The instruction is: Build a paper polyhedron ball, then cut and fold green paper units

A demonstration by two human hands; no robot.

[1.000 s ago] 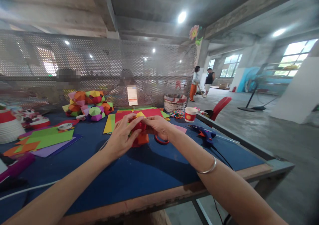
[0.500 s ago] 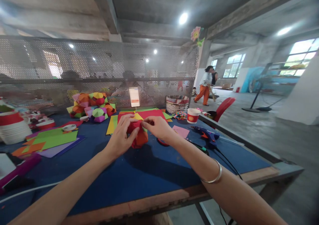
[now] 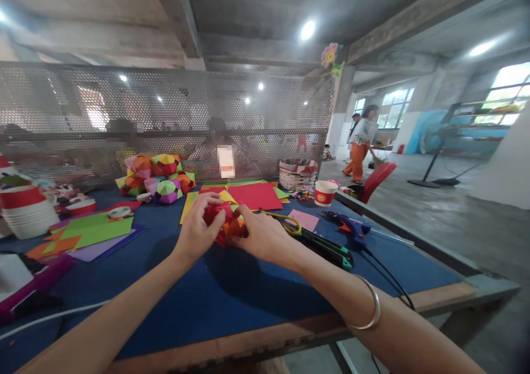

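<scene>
Between both hands, just above the blue table, is a red and orange folded-paper ball (image 3: 232, 227). My left hand (image 3: 200, 222) is closed round its left side, thumb across the red part. My right hand (image 3: 259, 231) grips the right side, thumb and fingers on the orange part. The fingers hide some of the ball. Beyond the hands lie red paper sheets (image 3: 259, 196) with yellow and green ones. Right of my right hand are yellow-handled scissors (image 3: 293, 227) and a black and green cutter-like tool (image 3: 331, 247), partly behind my forearm.
Finished-looking paper balls (image 3: 168, 191) are piled at the back left. Green sheets (image 3: 95, 229) and stacked paper cups (image 3: 27, 214) stand left. A blue glue gun (image 3: 351, 227), a paper cup (image 3: 325, 193) and a woven basket (image 3: 297, 174) are on the right. A person (image 3: 361, 139) walks beyond.
My right hand has shifted from pinching at the ball's top to holding its right side lower down. The ball has turned, showing more orange. The yellow scissor handle has come into view.
</scene>
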